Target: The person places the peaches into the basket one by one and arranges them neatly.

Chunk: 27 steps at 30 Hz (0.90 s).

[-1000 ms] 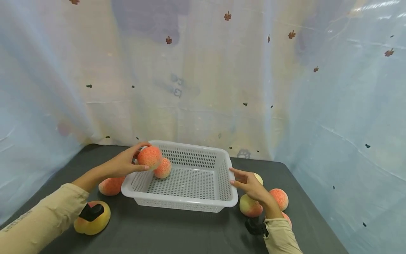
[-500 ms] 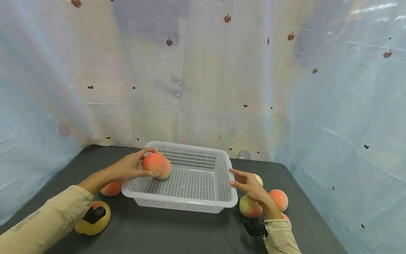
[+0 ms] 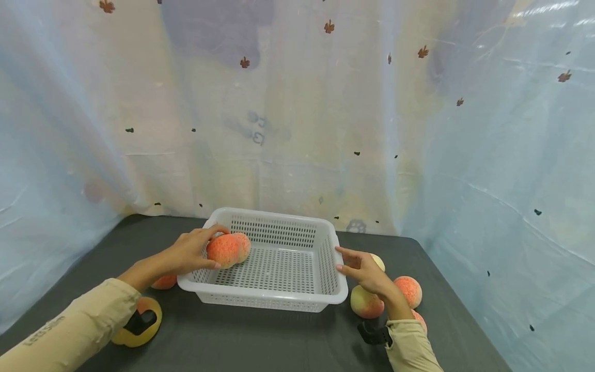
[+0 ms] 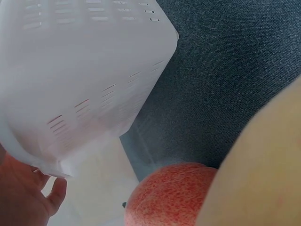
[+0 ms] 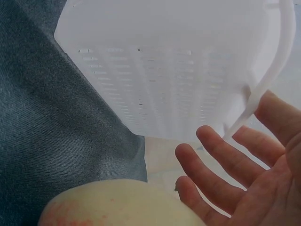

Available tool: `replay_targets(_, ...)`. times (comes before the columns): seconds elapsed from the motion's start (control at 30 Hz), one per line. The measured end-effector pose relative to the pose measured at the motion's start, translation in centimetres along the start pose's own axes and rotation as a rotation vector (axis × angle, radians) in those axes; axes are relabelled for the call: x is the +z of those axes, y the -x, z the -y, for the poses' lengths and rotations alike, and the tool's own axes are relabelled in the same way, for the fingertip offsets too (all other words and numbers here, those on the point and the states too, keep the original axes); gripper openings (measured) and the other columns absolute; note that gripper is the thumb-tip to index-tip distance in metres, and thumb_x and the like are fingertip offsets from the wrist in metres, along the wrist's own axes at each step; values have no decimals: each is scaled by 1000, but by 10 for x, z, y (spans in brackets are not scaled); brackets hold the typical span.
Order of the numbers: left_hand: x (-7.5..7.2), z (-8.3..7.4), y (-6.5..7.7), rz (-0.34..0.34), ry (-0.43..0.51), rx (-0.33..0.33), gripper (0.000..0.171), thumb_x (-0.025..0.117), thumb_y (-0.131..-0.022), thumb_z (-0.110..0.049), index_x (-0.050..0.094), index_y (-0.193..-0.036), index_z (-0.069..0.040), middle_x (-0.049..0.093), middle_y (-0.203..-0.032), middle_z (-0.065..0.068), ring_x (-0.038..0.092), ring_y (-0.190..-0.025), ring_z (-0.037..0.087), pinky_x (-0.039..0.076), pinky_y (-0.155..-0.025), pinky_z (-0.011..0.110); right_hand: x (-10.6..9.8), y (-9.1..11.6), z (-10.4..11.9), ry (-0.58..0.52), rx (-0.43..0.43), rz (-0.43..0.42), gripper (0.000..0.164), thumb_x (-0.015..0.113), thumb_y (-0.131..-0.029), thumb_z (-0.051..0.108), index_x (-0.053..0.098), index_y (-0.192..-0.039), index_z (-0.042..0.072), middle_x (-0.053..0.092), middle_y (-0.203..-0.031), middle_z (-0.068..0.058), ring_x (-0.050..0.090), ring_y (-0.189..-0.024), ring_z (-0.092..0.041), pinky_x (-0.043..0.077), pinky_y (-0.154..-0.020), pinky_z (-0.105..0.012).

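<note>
In the head view a white perforated plastic basket (image 3: 260, 298) stands on the dark table. My left hand (image 3: 188, 250) reaches over its left rim and grips an orange-red peach (image 3: 223, 251) between thumb and fingers. A second peach (image 3: 244, 247) lies just behind it inside the basket and is partly hidden. My right hand (image 3: 364, 271) touches the right rim with thumb and index fingertips. In the right wrist view the other fingers (image 5: 221, 162) of that hand are spread and relaxed beside the basket wall (image 5: 155, 84). The left wrist view hides the held peach.
Another peach (image 3: 165, 281) lies left of the basket, half behind my left arm. A yellow peach-coloured ring-like object with a black centre (image 3: 139, 330) sits by my left sleeve. Several more peaches, including a yellow-red one (image 3: 367, 302) and an orange one (image 3: 409, 292), surround my right forearm.
My left hand has lowered the peach into the left part of the basket, moving down and slightly right. The right hand and the basket have stayed in place.
</note>
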<state>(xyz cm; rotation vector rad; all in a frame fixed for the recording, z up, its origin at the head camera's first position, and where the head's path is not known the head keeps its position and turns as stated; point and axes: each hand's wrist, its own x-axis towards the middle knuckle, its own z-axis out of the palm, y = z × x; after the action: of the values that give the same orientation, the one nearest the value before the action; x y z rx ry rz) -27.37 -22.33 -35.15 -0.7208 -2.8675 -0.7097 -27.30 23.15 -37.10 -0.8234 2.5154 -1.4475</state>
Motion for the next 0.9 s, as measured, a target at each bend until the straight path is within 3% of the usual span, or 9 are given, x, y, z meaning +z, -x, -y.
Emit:
replay_targets(0.13, 1, 3, 5, 14, 21, -31, 77, 87, -79, -31, 45, -143, -23, 63, -134, 18, 46, -130, 47, 27, -102, 74, 2, -3, 1, 16, 8, -11, 64, 62, -101, 15, 33, -153, -10, 53, -143, -33, 61, -125, -45, 55, -98, -46)
replay_targets(0.37, 5, 6, 5, 52, 36, -6, 76, 85, -82, -31, 44, -146, -19, 53, -147, 18, 37, -137, 49, 30, -102, 78, 2, -2, 1, -1, -4, -3, 65, 62, -101, 14, 32, -152, -12, 52, -143, -35, 60, -125, -47, 56, -98, -46)
replay_targets(0.9, 10, 5, -2, 103, 84, -56, 76, 87, -80, -30, 48, -143, -18, 56, -141, 17, 32, -142, 48, 32, -105, 76, 1, 0, -1, 19, -2, -7, 64, 62, -102, 16, 33, -152, -12, 53, -143, -34, 63, -123, -44, 57, -96, -39)
